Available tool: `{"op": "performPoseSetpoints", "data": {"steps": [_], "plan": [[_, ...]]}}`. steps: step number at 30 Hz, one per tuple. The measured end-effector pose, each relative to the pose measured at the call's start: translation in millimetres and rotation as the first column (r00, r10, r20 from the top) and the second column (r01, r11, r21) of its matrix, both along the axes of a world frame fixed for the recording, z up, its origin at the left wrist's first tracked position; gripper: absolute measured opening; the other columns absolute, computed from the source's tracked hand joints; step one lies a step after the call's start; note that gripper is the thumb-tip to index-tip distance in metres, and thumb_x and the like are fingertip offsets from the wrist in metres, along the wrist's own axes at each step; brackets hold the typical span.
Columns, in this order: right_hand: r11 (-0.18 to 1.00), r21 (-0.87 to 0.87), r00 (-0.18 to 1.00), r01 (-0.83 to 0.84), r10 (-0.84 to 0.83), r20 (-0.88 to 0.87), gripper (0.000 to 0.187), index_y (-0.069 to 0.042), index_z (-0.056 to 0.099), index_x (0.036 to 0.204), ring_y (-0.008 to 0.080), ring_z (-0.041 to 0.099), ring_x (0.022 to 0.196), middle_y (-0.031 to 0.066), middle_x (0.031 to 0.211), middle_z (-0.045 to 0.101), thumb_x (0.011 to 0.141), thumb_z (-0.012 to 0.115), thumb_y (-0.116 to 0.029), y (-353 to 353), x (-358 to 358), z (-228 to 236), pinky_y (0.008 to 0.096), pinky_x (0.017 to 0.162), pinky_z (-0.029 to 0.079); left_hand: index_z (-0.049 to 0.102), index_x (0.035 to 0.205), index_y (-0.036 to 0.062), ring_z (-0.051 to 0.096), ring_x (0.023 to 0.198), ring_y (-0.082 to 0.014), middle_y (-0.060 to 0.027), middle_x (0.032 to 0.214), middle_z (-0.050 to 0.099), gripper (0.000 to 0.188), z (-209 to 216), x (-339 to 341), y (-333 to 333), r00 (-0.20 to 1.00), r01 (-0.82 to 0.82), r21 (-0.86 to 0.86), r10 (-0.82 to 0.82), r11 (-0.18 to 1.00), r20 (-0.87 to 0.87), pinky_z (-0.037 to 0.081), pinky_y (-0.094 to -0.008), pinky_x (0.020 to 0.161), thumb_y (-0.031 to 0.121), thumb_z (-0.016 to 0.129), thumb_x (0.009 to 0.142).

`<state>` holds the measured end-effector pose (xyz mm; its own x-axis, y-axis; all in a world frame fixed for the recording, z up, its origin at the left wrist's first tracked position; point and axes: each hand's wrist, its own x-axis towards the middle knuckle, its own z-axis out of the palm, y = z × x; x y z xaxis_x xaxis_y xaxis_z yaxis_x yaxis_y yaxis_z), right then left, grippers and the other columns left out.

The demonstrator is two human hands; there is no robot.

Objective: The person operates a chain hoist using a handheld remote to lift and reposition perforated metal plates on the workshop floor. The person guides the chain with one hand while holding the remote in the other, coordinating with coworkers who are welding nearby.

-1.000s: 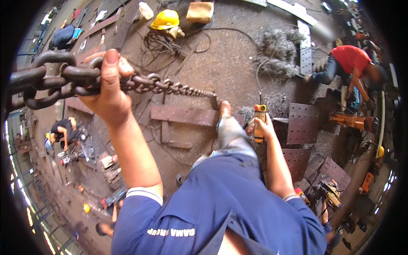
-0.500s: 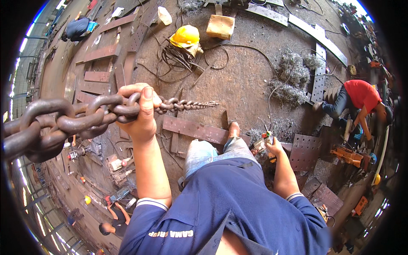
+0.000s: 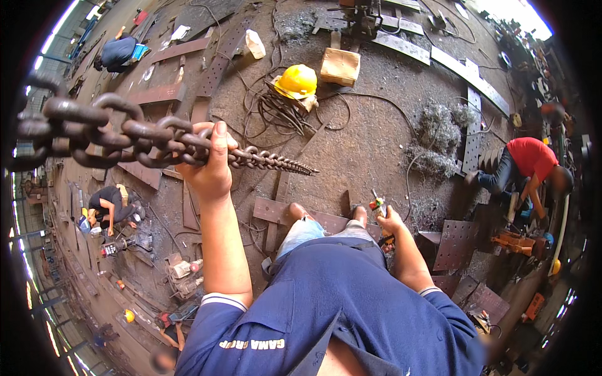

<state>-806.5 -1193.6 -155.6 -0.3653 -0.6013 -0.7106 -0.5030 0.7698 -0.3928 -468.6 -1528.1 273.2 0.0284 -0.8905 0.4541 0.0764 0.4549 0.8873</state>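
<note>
A heavy, rust-brown steel chain (image 3: 94, 128) runs from the left edge and hangs away toward the floor. My left hand (image 3: 210, 164) is closed around its links, thumb pointing up. Lower at the right, my right hand (image 3: 390, 222) grips a small hand-held control (image 3: 377, 204) with red and green parts; its lower portion is hidden by the fingers. My boots stand beside a drilled, reddish steel plate (image 3: 271, 210) on the floor.
A yellow hard hat (image 3: 296, 81) rests on coiled cable, near a cardboard box (image 3: 340, 66). Metal shavings (image 3: 436, 135) are heaped at the right. A person in red (image 3: 533, 156) bends over at far right; another crouches (image 3: 110, 203) at left. Steel plates and cables lie about.
My view has shifted, so the hard hat and box appear lower and farther right. Both my boots now show. My right hand appears slightly farther left; my left hand still grips the chain.
</note>
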Motion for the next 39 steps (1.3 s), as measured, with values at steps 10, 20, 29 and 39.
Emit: {"op": "performPoseSetpoints", "data": {"steps": [10,20,29,39], "plan": [[0.992,0.082,0.992,-0.092,0.098,-0.079,0.062,0.003,0.055,0.113,0.0448,0.064,0.111,0.0311,0.113,0.067,0.076,0.076,-0.043,-90.8,102.1,10.2,0.0479,0.095,0.051,0.064,0.092,0.0018,0.063,0.058,-0.011,-0.0034,0.074,0.066,0.011,-11.6,118.7,-143.8,0.995,0.017,-0.077,-0.025,0.997,-0.1,0.053,-0.0255,0.056,0.0,0.074,0.089],[0.985,-0.008,0.985,-0.175,0.174,-0.012,0.059,0.0,0.053,0.112,0.0446,0.064,0.11,0.0295,0.112,0.067,0.077,0.078,-0.04,-234.7,183.8,11.9,0.049,0.092,0.051,0.064,0.087,0.0042,0.063,0.055,-0.0128,-0.0043,0.066,0.065,0.014,-15.8,207.2,-286.6,0.978,-0.21,-0.143,0.205,0.967,-0.049,0.052,-0.0261,0.054,0.011,0.074,0.092],[0.912,0.261,0.948,-0.318,0.315,0.053,0.068,0.0,0.058,0.124,0.0378,0.065,0.116,0.0242,0.121,0.068,0.074,0.078,-0.042,-363.8,197.4,-11.6,0.0455,0.097,0.052,0.065,0.081,0.0024,0.063,0.056,-0.0128,-0.0071,0.068,0.069,0.019,-12.2,315.4,-403.1,0.857,-0.513,-0.148,0.495,0.846,-0.145,0.049,-0.0258,0.052,0.013,0.077,0.091],[0.765,0.092,0.769,-0.637,0.623,0.143,0.076,0.003,0.056,0.12,0.0398,0.064,0.114,0.0273,0.117,0.067,0.075,0.079,-0.053,-633.9,246.0,-13.5,0.0444,0.096,0.051,0.064,0.088,-0.0024,0.062,0.06,-0.0167,-0.0088,0.071,0.066,0.015,-12.1,479.8,-506.8,0.7,-0.706,-0.089,0.674,0.703,-0.235,0.052,-0.0308,0.06,0.009,0.073,0.093]]}}
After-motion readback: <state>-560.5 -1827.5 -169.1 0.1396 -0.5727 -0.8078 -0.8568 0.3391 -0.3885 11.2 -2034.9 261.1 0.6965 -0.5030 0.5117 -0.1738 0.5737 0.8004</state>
